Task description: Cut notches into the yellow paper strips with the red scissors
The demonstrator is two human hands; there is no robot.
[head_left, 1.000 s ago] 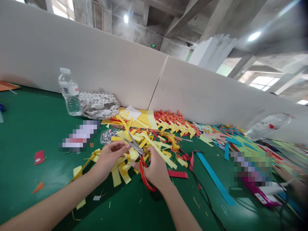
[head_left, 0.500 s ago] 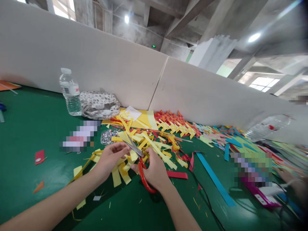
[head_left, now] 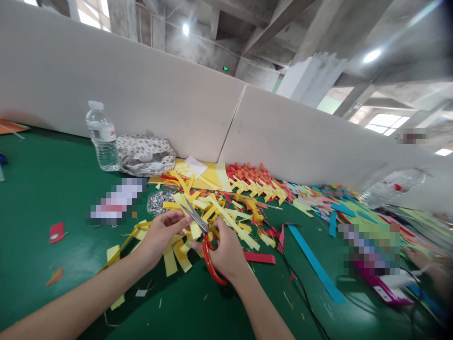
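So the right hand [head_left: 224, 248] is gripping the red scissors [head_left: 214, 267], and the left hand [head_left: 164, 231] has a yellow strip [head_left: 196, 230] pinched, right by the blades.

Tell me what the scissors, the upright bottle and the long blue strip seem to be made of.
Scissors: grey blades with a metallic sheen, likely steel; glossy red handle, probably plastic.
Upright bottle: see-through with a ribbed body, so most likely thin clear plastic.
Long blue strip: flat, evenly coloured and straight-edged, either paper or thin card.
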